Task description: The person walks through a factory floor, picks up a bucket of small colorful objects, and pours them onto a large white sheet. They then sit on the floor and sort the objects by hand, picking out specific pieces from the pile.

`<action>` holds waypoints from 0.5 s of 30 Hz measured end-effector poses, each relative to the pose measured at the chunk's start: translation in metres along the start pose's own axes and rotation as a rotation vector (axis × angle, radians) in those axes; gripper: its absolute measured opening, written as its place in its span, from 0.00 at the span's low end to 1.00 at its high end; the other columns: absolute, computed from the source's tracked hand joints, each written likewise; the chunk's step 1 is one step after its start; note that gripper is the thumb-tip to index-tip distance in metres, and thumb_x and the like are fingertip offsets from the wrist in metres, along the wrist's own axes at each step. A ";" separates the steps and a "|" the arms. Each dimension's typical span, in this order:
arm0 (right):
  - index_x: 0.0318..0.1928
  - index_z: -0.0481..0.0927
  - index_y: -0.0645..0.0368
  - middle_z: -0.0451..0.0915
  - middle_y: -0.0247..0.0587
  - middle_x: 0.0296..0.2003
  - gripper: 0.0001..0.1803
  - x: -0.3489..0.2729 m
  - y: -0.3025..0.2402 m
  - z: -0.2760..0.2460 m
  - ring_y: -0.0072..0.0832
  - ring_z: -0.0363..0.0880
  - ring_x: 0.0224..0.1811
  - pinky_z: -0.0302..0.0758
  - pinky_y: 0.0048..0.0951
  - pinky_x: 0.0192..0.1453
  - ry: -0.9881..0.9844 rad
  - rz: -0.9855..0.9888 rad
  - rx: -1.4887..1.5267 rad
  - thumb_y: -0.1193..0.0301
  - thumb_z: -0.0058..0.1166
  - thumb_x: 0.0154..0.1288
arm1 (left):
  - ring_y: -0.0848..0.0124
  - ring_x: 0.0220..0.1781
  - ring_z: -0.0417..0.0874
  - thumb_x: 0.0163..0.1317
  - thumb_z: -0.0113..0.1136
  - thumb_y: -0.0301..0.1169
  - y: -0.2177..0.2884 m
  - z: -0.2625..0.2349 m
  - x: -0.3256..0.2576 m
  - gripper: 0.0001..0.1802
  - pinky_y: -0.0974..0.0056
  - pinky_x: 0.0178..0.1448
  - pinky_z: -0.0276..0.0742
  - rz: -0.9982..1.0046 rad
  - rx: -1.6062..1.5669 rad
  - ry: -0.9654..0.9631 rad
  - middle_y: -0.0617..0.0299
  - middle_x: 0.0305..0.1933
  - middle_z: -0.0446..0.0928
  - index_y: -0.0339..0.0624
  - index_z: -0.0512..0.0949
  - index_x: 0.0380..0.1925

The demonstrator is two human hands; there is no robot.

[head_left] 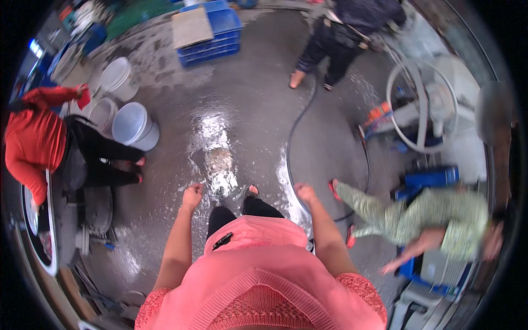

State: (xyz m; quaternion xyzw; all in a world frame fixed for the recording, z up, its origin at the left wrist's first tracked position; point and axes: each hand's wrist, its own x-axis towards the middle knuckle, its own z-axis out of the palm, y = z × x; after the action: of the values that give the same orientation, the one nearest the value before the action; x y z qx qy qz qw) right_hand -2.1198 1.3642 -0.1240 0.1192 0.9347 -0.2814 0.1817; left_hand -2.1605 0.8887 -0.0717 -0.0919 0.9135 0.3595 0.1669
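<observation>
I stand on a wet grey concrete floor, looking down at my pink top and dark trousers. My left hand hangs at my side with the fingers curled into a loose fist, holding nothing. My right hand is also curled shut and holds nothing. It hangs just above a black hose that snakes across the floor. One bare foot shows ahead of me.
A person in red crouches at left beside white buckets. Another in green bends low at right. A third in dark clothes stands ahead. Blue crates sit far back; a machine with a wheel stands right.
</observation>
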 end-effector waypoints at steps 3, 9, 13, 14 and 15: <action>0.37 0.77 0.60 0.79 0.44 0.31 0.13 0.123 -0.081 -0.088 0.33 0.77 0.32 0.74 0.31 0.39 0.026 -0.071 -0.042 0.70 0.41 0.56 | 0.54 0.38 0.78 0.55 0.49 0.38 -0.043 0.002 0.018 0.13 0.57 0.43 0.72 -0.202 0.041 0.045 0.50 0.33 0.78 0.46 0.77 0.35; 0.42 0.74 0.62 0.76 0.37 0.30 0.14 0.250 -0.248 -0.120 0.21 0.73 0.32 0.72 0.23 0.36 -0.203 -0.212 0.263 0.79 0.40 0.56 | 0.53 0.51 0.72 0.55 0.44 0.40 -0.089 0.008 -0.014 0.19 0.57 0.54 0.68 -0.717 0.094 -0.106 0.47 0.47 0.72 0.46 0.74 0.44; 0.42 0.74 0.61 0.77 0.37 0.31 0.12 0.317 -0.297 -0.057 0.22 0.73 0.32 0.71 0.23 0.37 -0.434 -0.299 0.242 0.76 0.42 0.58 | 0.55 0.54 0.70 0.54 0.44 0.39 -0.129 0.057 -0.012 0.20 0.58 0.57 0.66 -0.872 0.102 -0.350 0.48 0.50 0.70 0.46 0.73 0.46; 0.42 0.74 0.62 0.77 0.37 0.31 0.12 0.330 -0.298 -0.041 0.22 0.73 0.31 0.71 0.23 0.36 -0.469 -0.304 0.197 0.75 0.43 0.58 | 0.55 0.55 0.69 0.53 0.44 0.39 -0.142 0.063 0.000 0.21 0.58 0.58 0.65 -0.895 0.101 -0.428 0.48 0.51 0.70 0.46 0.73 0.46; 0.43 0.74 0.62 0.77 0.37 0.31 0.12 0.348 -0.294 -0.032 0.22 0.73 0.30 0.71 0.23 0.35 -0.484 -0.307 0.143 0.73 0.44 0.58 | 0.55 0.56 0.68 0.53 0.45 0.39 -0.138 0.062 0.030 0.22 0.58 0.59 0.64 -0.885 0.118 -0.447 0.49 0.52 0.69 0.45 0.72 0.47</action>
State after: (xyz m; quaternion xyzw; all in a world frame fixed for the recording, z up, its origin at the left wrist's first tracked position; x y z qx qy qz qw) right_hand -2.5391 1.1854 -0.0985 -0.0817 0.8491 -0.3909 0.3457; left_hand -2.1334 0.8296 -0.2120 -0.3821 0.7474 0.2129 0.5001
